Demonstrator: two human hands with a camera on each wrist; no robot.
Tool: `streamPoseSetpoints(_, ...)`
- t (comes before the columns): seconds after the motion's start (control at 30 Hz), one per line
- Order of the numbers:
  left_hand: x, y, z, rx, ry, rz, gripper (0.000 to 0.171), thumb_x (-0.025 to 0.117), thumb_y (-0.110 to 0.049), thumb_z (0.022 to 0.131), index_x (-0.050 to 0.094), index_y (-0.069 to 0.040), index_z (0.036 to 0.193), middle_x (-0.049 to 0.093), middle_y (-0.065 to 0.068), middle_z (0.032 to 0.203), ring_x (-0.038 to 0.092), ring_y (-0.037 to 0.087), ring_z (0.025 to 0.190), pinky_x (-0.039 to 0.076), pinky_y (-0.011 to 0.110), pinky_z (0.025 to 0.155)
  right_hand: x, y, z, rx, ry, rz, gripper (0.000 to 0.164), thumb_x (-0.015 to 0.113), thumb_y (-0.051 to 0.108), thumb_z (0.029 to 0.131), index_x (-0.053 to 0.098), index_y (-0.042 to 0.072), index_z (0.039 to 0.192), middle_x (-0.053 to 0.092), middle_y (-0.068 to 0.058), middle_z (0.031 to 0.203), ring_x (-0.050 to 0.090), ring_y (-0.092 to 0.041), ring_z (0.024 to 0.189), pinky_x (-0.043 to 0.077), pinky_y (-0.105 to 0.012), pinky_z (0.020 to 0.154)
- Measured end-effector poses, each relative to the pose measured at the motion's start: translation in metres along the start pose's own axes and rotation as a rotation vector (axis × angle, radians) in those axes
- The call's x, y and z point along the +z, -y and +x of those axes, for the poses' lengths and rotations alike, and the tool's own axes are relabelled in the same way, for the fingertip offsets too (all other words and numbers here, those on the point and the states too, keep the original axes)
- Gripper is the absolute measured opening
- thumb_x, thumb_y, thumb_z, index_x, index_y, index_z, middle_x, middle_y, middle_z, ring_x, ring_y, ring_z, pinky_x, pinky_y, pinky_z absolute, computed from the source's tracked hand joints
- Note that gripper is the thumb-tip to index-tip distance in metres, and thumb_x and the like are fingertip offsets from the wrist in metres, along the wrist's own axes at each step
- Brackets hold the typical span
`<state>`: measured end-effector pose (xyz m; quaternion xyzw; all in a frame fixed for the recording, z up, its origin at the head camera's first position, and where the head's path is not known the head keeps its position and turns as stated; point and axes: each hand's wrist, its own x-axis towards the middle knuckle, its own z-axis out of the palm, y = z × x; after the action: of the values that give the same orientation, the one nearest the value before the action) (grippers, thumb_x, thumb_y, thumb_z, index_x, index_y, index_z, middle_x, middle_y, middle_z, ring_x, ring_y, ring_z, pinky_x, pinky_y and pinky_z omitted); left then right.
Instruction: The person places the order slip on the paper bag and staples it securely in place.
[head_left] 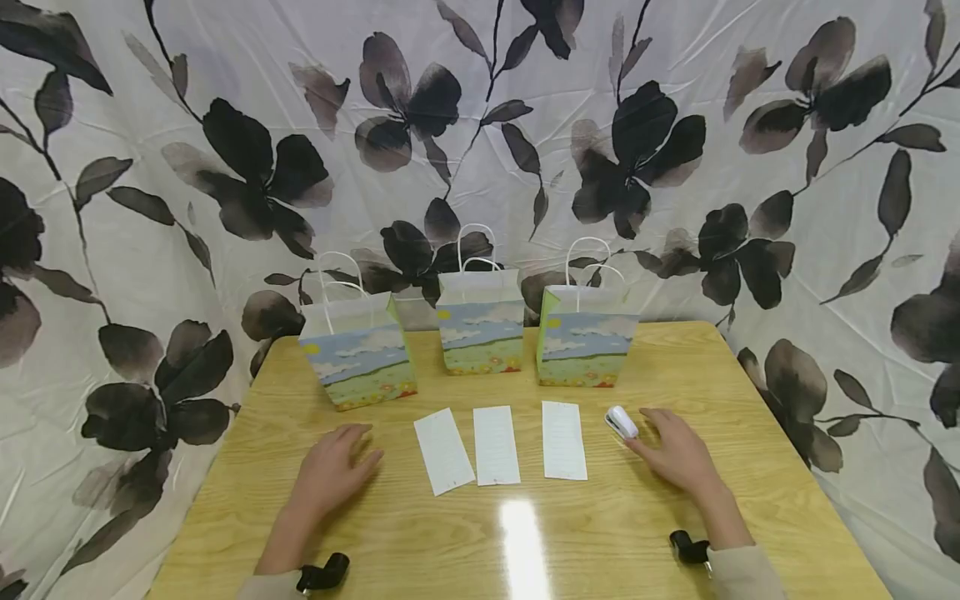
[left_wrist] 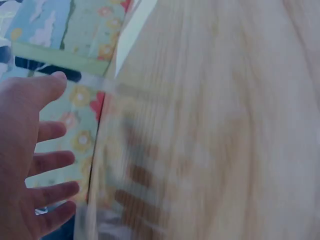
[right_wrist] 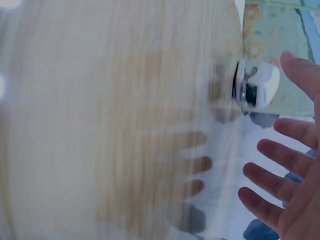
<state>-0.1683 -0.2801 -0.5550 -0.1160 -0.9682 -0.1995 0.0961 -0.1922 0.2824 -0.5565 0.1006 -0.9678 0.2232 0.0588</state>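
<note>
My left hand is over the left side of the table, fingers spread and holding nothing, in front of the left paper bag. On the right, my right hand has its thumb and fingers apart beside a small white stapler. The right wrist view shows the same stapler just beyond the thumb. Three white paper slips lie between the hands: a tilted left slip, a middle slip and a right slip.
Behind the slips stand a middle paper bag and a right paper bag, both with white handles and a printed meadow scene. A floral curtain hangs behind the wooden table.
</note>
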Motion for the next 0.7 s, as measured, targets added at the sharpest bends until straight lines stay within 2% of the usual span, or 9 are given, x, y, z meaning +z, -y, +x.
streamPoseSetpoints(0.13,0.008,-0.009,0.01,-0.04,0.026,-0.11,0.049,0.067,-0.039,0.092,0.061,-0.008,0.13,0.058,0.016,0.128,0.053,0.038,0.118,0.042,0.057,0.093,0.003,0.006,0.001,0.022,0.007,0.032,0.066,0.068,0.045,0.089,0.053,-0.001,0.135,0.054,-0.024,0.131,0.049,-0.044,0.119,0.04,-0.061,0.092)
streamPoseSetpoints(0.27,0.019,-0.018,0.024,-0.064,0.019,-0.182,0.045,0.067,-0.035,0.093,0.064,-0.007,0.127,0.059,0.015,0.126,0.052,0.037,0.118,0.041,0.057,0.095,0.006,0.011,0.003,0.032,-0.008,0.052,0.066,0.069,0.044,0.089,0.053,-0.001,0.134,0.055,-0.024,0.13,0.051,-0.044,0.118,0.041,-0.06,0.091)
streamPoseSetpoints(0.47,0.034,-0.03,0.043,-0.089,0.014,-0.229,0.043,0.07,-0.033,0.091,0.067,-0.004,0.122,0.063,0.014,0.119,0.055,0.036,0.113,0.042,0.054,0.094,0.009,0.016,0.006,0.051,0.001,0.084,0.063,0.072,0.04,0.088,0.055,-0.002,0.132,0.059,-0.023,0.124,0.057,-0.04,0.11,0.046,-0.056,0.085)
streamPoseSetpoints(0.7,0.048,-0.031,0.056,-0.144,0.043,-0.289,0.042,0.072,-0.034,0.089,0.07,-0.003,0.117,0.065,0.014,0.114,0.057,0.035,0.11,0.043,0.052,0.094,0.009,0.02,0.005,0.083,0.004,0.11,0.066,0.072,0.041,0.088,0.053,-0.003,0.134,0.058,-0.024,0.126,0.056,-0.041,0.111,0.046,-0.056,0.084)
